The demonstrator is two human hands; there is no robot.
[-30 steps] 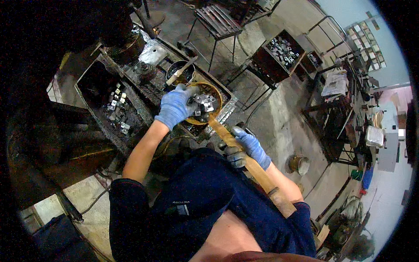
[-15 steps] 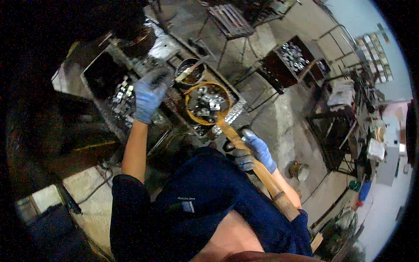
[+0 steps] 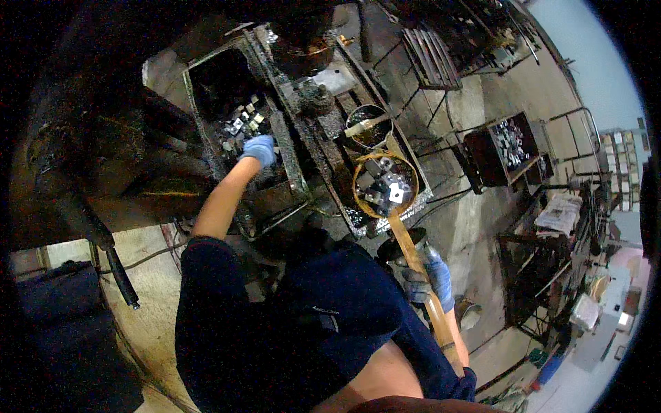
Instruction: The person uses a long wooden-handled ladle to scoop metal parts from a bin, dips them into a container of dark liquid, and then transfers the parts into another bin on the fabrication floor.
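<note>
My left hand (image 3: 259, 150), in a blue glove, is down at the near end of a dark metal tray (image 3: 191, 93). Small shiny metal blocks (image 3: 244, 120) lie heaped in the tray just beyond it. Its fingers are hidden, so whether they grip a block does not show. My right hand (image 3: 439, 277), in a blue glove with grey fingers, is wrapped round a long flat wooden handle (image 3: 406, 246). At the handle's far end is a round, yellow-rimmed basket (image 3: 355, 194) holding several metal pieces (image 3: 383, 187). The basket rests over the edge of a grimy bench.
Beyond the basket, a round pot (image 3: 358, 141) has a pale-handled brush (image 3: 365, 126) across it. A dark bin of metal pieces (image 3: 509, 144) stands on the right. A slatted stand (image 3: 430, 58) is behind, and a metal can (image 3: 468, 314) sits on the floor.
My left hand has come down from above the bench to the metal blocks in the tray. The view has shifted left, while my right hand keeps its hold on the basket's handle.
</note>
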